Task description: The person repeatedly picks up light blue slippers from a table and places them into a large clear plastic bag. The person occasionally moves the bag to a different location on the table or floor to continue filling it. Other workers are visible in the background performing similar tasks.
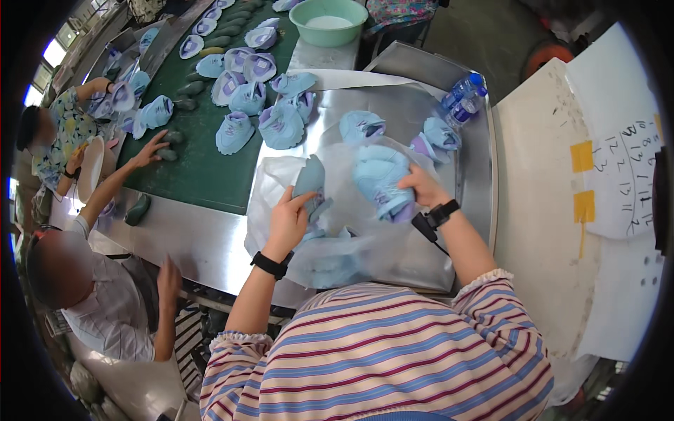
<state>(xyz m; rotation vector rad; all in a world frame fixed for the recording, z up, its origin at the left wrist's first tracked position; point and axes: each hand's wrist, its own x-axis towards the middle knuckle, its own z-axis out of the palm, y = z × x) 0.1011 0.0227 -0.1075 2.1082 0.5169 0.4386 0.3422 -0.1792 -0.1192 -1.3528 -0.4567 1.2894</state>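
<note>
A light blue shoe upper (382,179) with lilac lining and laces is gripped at its side by my right hand (425,188), above the metal tabletop. My left hand (286,223) is closed on another blue shoe upper (310,179), tilted on edge; its thumb side is partly hidden. Beneath and around both hands spreads a clear plastic bag (270,186), with more blue uppers (333,270) showing dimly through it near my body. Beyond my hands, a single blue upper (361,126) lies on the metal, and more uppers (439,135) lie to the right.
A green conveyor belt (210,186) at the left carries several blue and lilac uppers (281,126) and dark shoe lasts. Two co-workers sit along it, one reaching in with a hand (149,151). Plastic bottles (463,98) stand at the far right corner; a green basin (328,31) is farther back.
</note>
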